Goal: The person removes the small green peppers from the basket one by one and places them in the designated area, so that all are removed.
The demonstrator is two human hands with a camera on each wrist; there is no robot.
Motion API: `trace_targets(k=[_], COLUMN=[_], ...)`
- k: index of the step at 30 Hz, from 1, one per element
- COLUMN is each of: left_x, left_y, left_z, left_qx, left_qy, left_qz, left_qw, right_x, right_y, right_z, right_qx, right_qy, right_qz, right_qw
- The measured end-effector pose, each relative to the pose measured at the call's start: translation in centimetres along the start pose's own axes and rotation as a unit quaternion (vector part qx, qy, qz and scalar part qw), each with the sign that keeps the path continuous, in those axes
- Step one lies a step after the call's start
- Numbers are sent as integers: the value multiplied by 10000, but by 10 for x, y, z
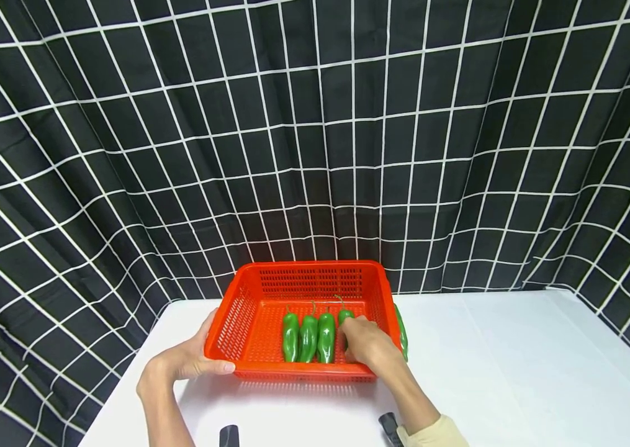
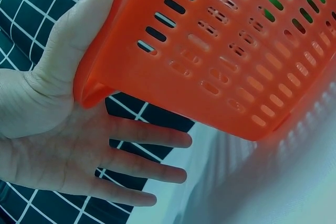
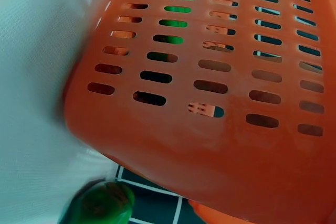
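Hands (image 1: 189, 358) (image 1: 364, 341), three peppers (image 1: 308, 339) between (in basket (image 1: 303, 367))

Left hand (image 1: 189, 359) bent at the wrist (image 1: 154, 374), fingers (image 2: 149, 132) straight, right hand (image 1: 367, 341) curled

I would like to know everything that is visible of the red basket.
The basket is red, apparently plastic, rectangular with rounded corners, a smooth rim and slotted walls. It appears to stand on the white table, open side up. The left hand touches its near left corner; the right hand reaches inside. Green peppers lie on its floor.
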State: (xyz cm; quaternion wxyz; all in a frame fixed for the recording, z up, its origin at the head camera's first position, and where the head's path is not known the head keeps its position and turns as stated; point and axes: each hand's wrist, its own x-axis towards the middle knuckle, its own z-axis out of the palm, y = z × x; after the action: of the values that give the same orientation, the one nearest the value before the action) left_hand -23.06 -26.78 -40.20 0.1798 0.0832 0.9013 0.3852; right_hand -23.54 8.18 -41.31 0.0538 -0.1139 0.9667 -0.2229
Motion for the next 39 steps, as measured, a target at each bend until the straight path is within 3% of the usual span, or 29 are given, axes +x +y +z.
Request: trace_targets(k=[11,22,33,39], left_x=[1,-1,1,2], left_y=[-2,-1,-1,-2], left_z=[-1,1,0,-1], left_qx=[117,163,99,114], left_qy=[102,96,103,114], left_qz=[-97,-130,-70,-92], left_qw=[9998,9997,9999,9998], right_x=[1,-6,-15,-20], right_y=[-6,-10,-9,-8], right_z=[-4,-18,-40,-53], right_qx=[-27,285,645,745], right_qy=[334,806,995,915], right_qz=[2,-18,-232,-137], right_qw=[9994,9963,9927,9929])
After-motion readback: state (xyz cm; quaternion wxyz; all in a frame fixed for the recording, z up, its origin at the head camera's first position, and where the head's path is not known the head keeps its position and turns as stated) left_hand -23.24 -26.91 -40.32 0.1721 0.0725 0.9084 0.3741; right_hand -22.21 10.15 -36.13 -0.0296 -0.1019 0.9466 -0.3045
